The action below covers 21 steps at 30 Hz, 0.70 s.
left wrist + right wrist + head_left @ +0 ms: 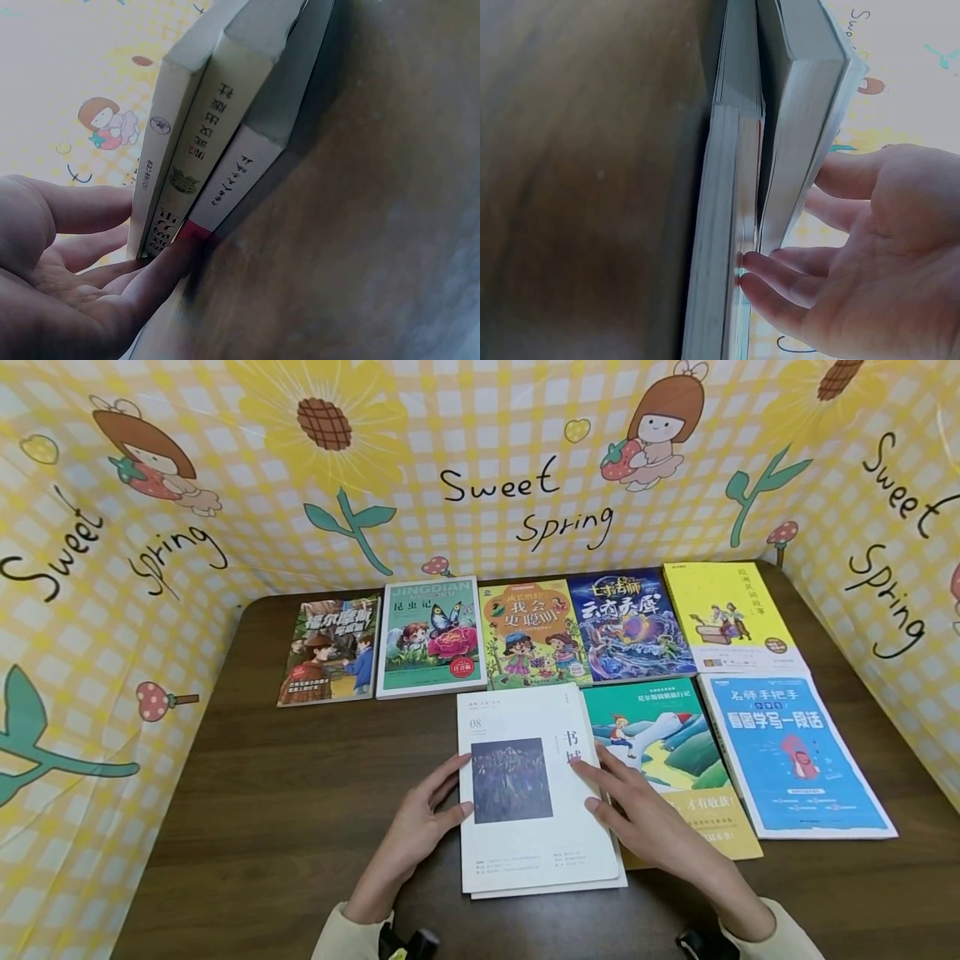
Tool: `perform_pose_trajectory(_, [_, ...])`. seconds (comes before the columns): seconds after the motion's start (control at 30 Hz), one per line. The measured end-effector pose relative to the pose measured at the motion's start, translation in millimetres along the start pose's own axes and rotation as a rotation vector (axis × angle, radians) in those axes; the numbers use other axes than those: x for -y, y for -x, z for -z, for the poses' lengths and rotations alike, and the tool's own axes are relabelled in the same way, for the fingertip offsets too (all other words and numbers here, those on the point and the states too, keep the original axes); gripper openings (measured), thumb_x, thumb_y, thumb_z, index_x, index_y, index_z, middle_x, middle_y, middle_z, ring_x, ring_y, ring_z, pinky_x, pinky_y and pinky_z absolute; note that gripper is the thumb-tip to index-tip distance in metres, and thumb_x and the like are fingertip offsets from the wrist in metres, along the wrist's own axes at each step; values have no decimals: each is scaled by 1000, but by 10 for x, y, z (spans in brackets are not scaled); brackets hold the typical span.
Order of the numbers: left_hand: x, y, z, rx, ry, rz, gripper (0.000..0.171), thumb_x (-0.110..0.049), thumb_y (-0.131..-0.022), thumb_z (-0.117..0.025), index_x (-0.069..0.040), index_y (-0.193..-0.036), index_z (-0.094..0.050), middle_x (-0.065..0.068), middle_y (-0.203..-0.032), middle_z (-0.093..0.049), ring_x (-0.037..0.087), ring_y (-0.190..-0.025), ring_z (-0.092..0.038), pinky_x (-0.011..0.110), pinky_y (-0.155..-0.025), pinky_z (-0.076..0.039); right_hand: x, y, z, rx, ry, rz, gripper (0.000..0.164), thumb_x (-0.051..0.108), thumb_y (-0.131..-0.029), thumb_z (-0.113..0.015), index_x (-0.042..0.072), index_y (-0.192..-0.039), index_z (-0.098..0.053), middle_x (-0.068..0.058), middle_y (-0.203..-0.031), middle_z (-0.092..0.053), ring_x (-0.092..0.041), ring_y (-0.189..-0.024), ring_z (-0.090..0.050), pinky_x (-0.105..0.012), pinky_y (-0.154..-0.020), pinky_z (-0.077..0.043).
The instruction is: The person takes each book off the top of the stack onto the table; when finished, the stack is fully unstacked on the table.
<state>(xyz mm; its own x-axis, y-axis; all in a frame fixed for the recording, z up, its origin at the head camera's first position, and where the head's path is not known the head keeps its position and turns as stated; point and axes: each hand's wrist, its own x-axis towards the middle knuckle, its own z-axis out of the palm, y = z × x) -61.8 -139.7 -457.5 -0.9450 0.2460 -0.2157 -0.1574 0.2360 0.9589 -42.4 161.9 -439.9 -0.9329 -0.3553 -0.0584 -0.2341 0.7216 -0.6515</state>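
A white book point(540, 852) with a dark square picture lies on top of a small stack near the table's front edge. Its lower edge shows a second pale book under it. In the left wrist view three book spines point(206, 139) are stacked, slightly out of line. My left hand point(420, 822) touches the stack's left side, thumb near the top cover's edge and fingers along the spines. From the right, my right hand point(651, 814) rests thumb and fingertips at the cover's right edge. In the right wrist view its lower fingertips point(754, 262) reach the page edges.
A green and yellow book point(675, 752) lies partly beneath the stack's right side, beside a blue book point(802, 760). Along the back edge stand flat in a row several picture-cover books, among them a purple one point(633, 627). Patterned cloth point(487, 443) walls the brown table point(300, 793).
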Motion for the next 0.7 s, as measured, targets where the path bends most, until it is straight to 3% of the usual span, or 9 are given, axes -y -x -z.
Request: perform_pose_trajectory(0.7, [15,-10,4,4,11,15,59,-1,-90,-65,-20,-143,-48,8,-154,-32,31,-139,-33,46,-101,-42,-7,2,3,-4,-5,18,53,17,-97,-58,18,-148,-42,-20,-156,-23,-50,-133,-33,-62,-92,-43])
